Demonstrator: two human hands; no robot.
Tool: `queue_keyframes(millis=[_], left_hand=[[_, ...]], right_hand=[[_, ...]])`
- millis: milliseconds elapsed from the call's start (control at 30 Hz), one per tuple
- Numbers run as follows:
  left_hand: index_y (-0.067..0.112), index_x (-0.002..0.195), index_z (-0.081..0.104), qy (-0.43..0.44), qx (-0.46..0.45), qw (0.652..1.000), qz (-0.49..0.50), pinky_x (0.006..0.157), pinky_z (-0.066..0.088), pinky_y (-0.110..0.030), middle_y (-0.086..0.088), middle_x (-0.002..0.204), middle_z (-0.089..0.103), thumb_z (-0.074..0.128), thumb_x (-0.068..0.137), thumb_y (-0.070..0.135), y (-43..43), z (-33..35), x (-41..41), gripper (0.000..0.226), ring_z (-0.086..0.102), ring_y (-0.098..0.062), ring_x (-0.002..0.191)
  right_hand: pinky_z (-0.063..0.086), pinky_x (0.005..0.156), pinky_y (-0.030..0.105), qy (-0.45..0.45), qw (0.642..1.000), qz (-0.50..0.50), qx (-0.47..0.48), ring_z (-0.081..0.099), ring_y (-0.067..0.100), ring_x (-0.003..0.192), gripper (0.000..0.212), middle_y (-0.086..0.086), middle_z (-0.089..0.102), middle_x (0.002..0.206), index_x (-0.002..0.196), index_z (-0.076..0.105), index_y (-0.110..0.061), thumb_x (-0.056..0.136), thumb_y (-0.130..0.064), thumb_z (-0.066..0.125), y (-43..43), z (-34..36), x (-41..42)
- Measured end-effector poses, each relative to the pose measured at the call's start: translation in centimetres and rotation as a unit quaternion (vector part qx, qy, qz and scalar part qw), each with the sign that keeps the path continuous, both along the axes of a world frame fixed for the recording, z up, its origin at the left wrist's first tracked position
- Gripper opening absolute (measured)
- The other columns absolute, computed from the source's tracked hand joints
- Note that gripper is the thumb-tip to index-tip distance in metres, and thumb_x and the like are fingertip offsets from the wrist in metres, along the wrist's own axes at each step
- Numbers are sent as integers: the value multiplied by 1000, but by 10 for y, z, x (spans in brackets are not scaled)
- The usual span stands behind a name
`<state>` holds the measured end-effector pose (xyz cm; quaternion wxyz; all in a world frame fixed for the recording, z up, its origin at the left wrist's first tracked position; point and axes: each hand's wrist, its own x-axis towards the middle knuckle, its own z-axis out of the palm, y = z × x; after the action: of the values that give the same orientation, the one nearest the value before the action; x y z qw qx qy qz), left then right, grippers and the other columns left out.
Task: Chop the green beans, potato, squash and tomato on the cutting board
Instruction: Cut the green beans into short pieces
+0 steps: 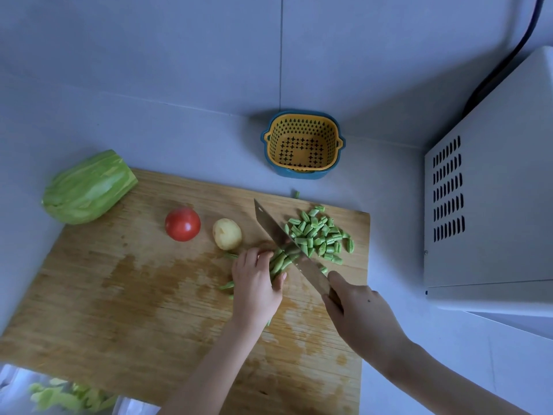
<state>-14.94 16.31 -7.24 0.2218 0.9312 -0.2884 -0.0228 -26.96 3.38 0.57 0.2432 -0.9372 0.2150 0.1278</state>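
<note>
1. Lower left corner: pale green scraps point(59, 396), blurred and possibly peelings, lie just off the cutting board point(119, 295).
2. Upper left of the board: a peeled squash point(89, 187) rests partly on the wood, partly on the grey bench point(179, 139), uncut.
3. Centre: a tomato point(182, 224) and a potato point(226, 233) sit near each other on the board, both whole.
4. Centre right: the left hand point(257, 283) curls over a bundle of green beans point(282, 260), pinning it to the board.
5. A knife point(269, 223) crosses the bundle's far end, its handle gripped in the right hand point(359, 313).
6. Right of the blade: a heap of cut bean pieces point(320, 235); one stray lies off the board.
7. Upper centre: a yellow strainer basket point(303, 143) stands on the bench; a white appliance point(490, 190) fills the right edge.
8. Progress: the beans look mostly chopped; squash, tomato and potato remain.
</note>
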Motion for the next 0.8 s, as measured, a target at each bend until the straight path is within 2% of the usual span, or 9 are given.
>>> queue_keyframes(millis=[100,200,267,333,500,567,667,733,800], left_hand=[[4,90,69,2,-23,1000,-7,79,48,-42,-8,88,62,83,64,10,1,-1,0,30,60,-30,84],[4,86,69,1,-43,999,-14,76,50,-40,-7,86,62,82,63,5,0,-1,1,26,59,-28,81],[4,84,69,4,-48,999,-17,74,50,-39,-6,85,61,82,63,4,0,0,2,24,59,-27,80],[4,84,69,9,-44,999,-22,74,49,-38,-6,86,61,82,62,2,0,1,1,25,59,-27,81],[1,90,69,16,-26,999,-27,76,53,-43,-10,86,61,83,63,5,-3,5,0,31,60,-31,82],[0,95,68,12,-11,1000,-24,81,50,-44,-12,90,62,85,62,12,-1,5,-1,39,61,-32,86],[0,103,65,-2,12,1000,-22,91,46,-47,-12,97,62,85,64,24,7,4,-3,50,59,-31,96],[1,104,65,-12,24,999,-22,95,44,-49,-12,99,61,84,64,25,12,4,-5,50,58,-32,99],[1,100,65,-14,28,999,-18,94,45,-50,-12,96,61,84,64,21,15,4,-5,45,59,-33,97]], right_hand=[[22,45,22,-6,1000,-14,3,34,10,44,2,-9,37,52,95,39,-26,95,-26,41,0,-5,0],[39,52,25,-5,1000,-24,5,38,10,45,16,-10,39,53,111,43,-26,95,-26,42,2,-11,4],[45,60,28,-3,1000,-30,3,36,9,43,15,-10,38,52,109,45,-24,96,-26,41,4,-14,9],[39,56,27,-18,999,-41,11,34,9,42,5,-10,36,52,94,43,-21,95,-26,43,4,-17,12],[27,45,23,-47,995,-63,55,34,11,41,38,-11,35,50,69,25,-34,92,-21,52,-2,-9,4],[20,44,17,-56,996,-56,40,36,11,39,40,-11,34,47,68,24,-38,92,-22,53,0,-1,-3],[27,44,18,-58,997,-42,33,43,8,44,32,-9,31,46,74,26,-34,93,-25,51,5,8,-10],[34,48,18,-46,998,-31,38,43,9,44,23,-8,31,46,81,30,-29,94,-27,48,8,11,-12],[29,44,19,-26,999,-19,41,37,13,41,17,-8,35,49,84,32,-27,96,-29,44,10,12,-13]])
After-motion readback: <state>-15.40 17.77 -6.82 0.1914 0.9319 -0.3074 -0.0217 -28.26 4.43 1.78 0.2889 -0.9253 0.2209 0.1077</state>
